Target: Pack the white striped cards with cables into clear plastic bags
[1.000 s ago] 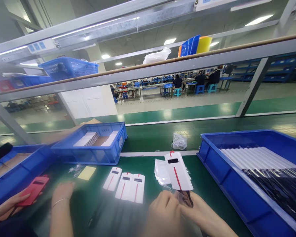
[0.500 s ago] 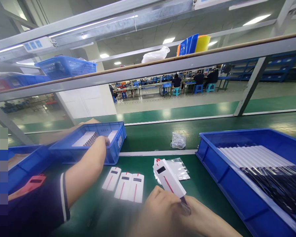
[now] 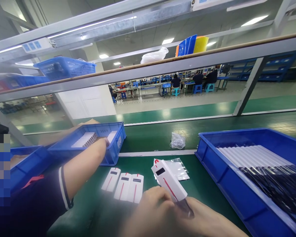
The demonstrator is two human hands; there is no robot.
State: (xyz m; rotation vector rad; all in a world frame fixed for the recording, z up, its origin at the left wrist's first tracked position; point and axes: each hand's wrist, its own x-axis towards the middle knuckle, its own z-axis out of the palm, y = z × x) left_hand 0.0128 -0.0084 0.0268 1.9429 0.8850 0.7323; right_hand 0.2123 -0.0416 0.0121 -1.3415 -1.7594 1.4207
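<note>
I hold a white case (image 3: 168, 180) in front of me, low over the green surface (image 3: 162, 135), tilted with its top end up and to the left. It is a flat white slab with a dark little window near the top, a red tab at the top edge and a thin red stripe running down its face. My left hand (image 3: 153, 210) and right hand (image 3: 207, 220) meet at its lower end, fingers closed around it, along with something dark and glossy there that I cannot make out. Just behind the case lies a clear bag (image 3: 176, 168) flat on the surface, and to its left three more white cases (image 3: 124, 185) lie side by side, each with the same window and stripe. Further back sits a crumpled clear bag (image 3: 177, 141). On my right a big blue bin (image 3: 227, 177) holds a row of white pieces (image 3: 254, 156) at the back and dark glossy ones (image 3: 278, 184) toward the front. On the left a smaller blue bin (image 3: 113, 154) holds rows of white parts, and another person's arm (image 3: 81, 168) in a dark sleeve reaches into it, the hand (image 3: 104, 142) at the parts. At the far left a third blue bin (image 3: 24, 171) shows a red piece (image 3: 33, 180) at its edge.
</note>
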